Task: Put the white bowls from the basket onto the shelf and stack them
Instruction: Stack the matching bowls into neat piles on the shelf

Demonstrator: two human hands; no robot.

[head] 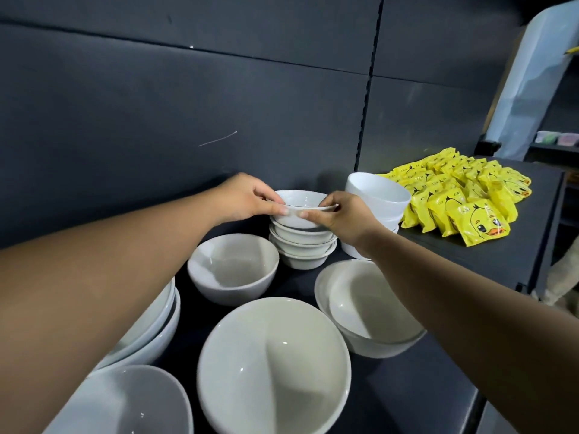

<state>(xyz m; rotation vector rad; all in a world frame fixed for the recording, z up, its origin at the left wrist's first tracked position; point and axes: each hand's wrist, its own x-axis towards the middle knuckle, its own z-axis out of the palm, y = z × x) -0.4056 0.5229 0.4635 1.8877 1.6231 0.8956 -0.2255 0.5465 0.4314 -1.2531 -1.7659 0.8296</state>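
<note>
Head view: small white bowl [299, 200] sits on top of the small-bowl stack [302, 245] near the shelf's [438, 386] back edge, dead ahead betw. both hands. Left hand [247, 198] pinches its left rim and right hand [344, 219] its right rim, both equally near; bowl's round, so no long axis, rim approx. level. Room's tight: taller bowl stack [380, 192] just beside on the right, deep bowl [233, 267] just in front-left, so straight up looks like the free way out; basket not in view.
</note>
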